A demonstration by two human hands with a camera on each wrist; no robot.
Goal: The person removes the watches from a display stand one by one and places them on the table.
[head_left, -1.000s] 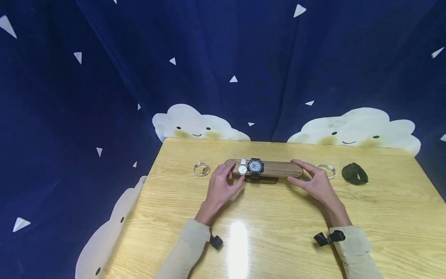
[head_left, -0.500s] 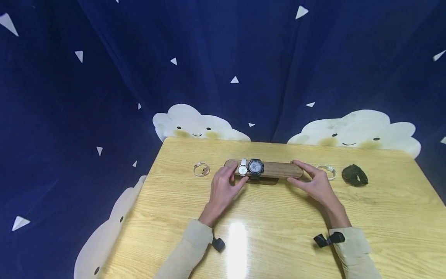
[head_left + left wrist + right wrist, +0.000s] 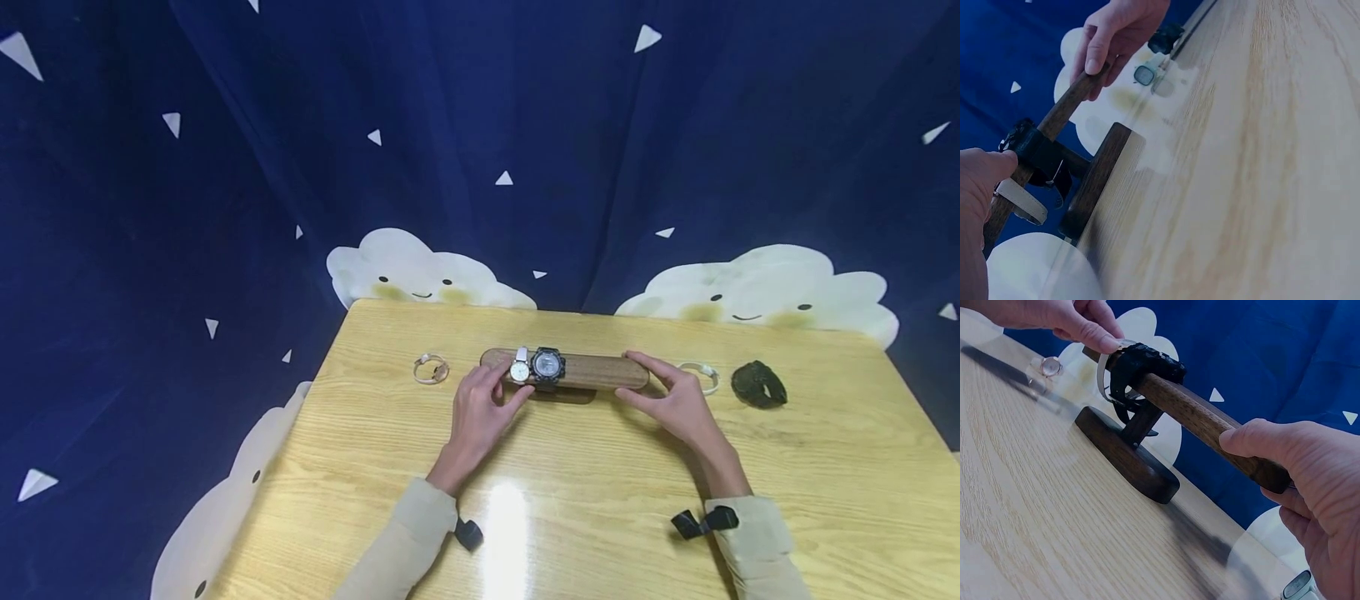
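A wooden watch stand (image 3: 600, 372) has a long rounded bar on a post above a flat base (image 3: 1129, 456). Looped around the bar, left of centre, are a wristwatch with a white strap (image 3: 520, 371) and, against its right side, a chunky black watch (image 3: 547, 364). My left hand (image 3: 478, 415) pinches the white-strapped watch between thumb and fingers; the thumb sits at the near edge beside the black watch. At the bar's right end, my right hand (image 3: 681, 408) grips the wood, thumb on the near side and fingers behind.
Left of the stand lies a light-strapped watch (image 3: 431, 369) with a pinkish dial. Right of it, partly behind my right hand, is a white-strapped watch (image 3: 705, 377); a dark watch (image 3: 759, 384) lies farther right. A blue curtain (image 3: 480, 125) hangs behind the wooden table (image 3: 600, 508).
My left hand has shifted slightly to the right along the bar at the white-strapped watch. My right hand keeps its grip on the bar's end, and the head view has tilted a little.
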